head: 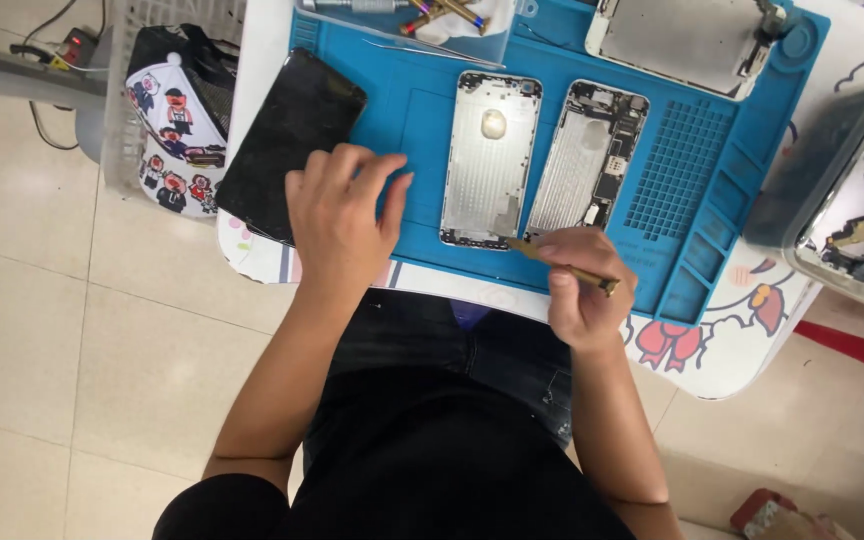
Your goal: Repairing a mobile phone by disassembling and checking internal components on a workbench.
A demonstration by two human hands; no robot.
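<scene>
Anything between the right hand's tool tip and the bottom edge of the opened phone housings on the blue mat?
Nothing visible. The right hand holds a thin brass-coloured tool whose tip sits at the lower edge between the empty silver phone housing and the silver phone housing with components. The left hand rests apart, beside the black screen panel.

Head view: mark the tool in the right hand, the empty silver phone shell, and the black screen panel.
tool (577,271), head view, mid-shaft beside the fingers.
empty silver phone shell (487,170), head view, bare inner back plate.
black screen panel (287,135), head view, middle of the glass.
</scene>
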